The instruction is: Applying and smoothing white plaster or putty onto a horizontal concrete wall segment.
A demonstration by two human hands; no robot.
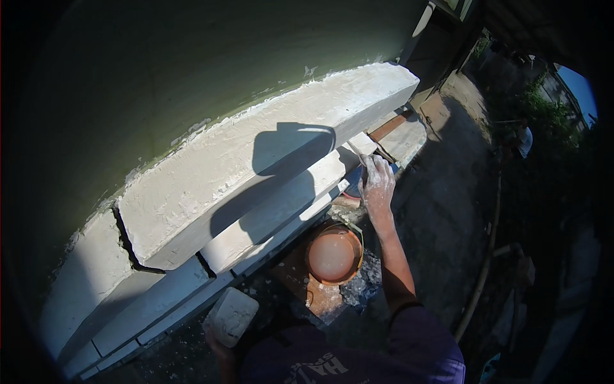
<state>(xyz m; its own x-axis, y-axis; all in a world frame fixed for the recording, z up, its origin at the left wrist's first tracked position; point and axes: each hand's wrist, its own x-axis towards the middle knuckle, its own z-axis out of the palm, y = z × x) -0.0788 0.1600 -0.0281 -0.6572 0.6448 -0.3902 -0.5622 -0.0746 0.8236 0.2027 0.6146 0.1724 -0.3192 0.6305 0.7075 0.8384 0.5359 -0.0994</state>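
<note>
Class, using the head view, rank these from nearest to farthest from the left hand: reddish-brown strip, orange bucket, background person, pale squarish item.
1. Pale squarish item: held in the left hand.
2. Orange bucket: ahead, to the right.
3. Reddish-brown strip: upper right, beyond the bucket.
4. Background person: far right.

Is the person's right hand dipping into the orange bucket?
No, the right hand is up beside the white blocks, clearly apart from the orange bucket.
</note>
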